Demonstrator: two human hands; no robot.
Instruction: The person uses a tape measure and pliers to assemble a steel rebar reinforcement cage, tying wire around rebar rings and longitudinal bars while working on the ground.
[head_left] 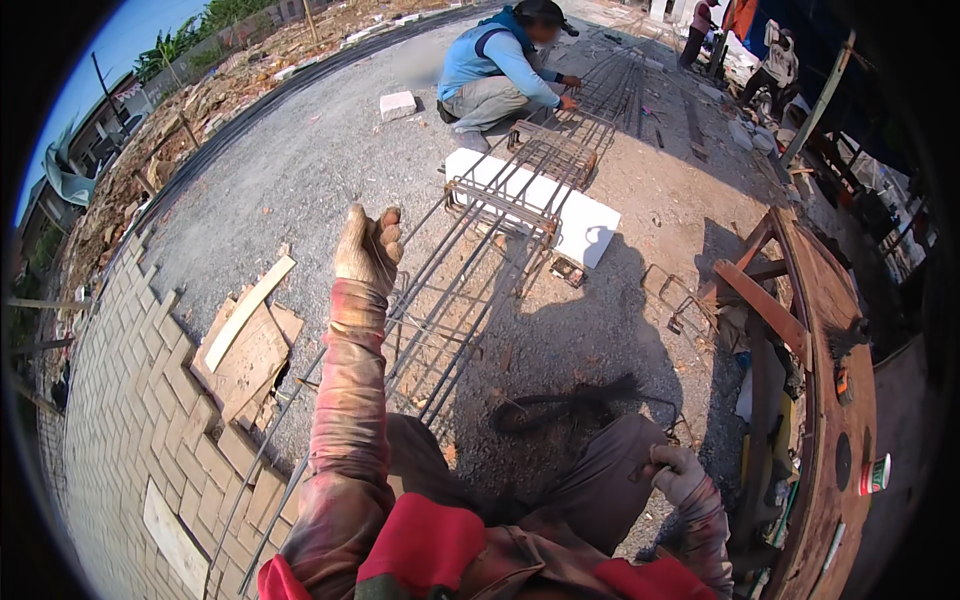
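Long steel reinforcing bars (470,262) with square stirrups run away from me over the gravel. Their middle rests across a white block (590,225). My left hand (368,248), in a pale glove with darker fingertips, is raised just left of the bars. Its fingers are curled, and thin strands seem to cross the palm, too fine to name. My right hand (680,472), also gloved, is closed beside my right knee. Whatever it holds is too small to make out. A bundle of dark tie wire (570,402) lies on the ground between my knees.
A co-worker (500,70) squats at the far end of the bars, hands on them. Wooden boards (250,345) lie on the paving bricks (150,400) at left. A wooden bench (835,400) carrying a cup (874,474) stands at right. Bent stirrups (680,300) lie near it.
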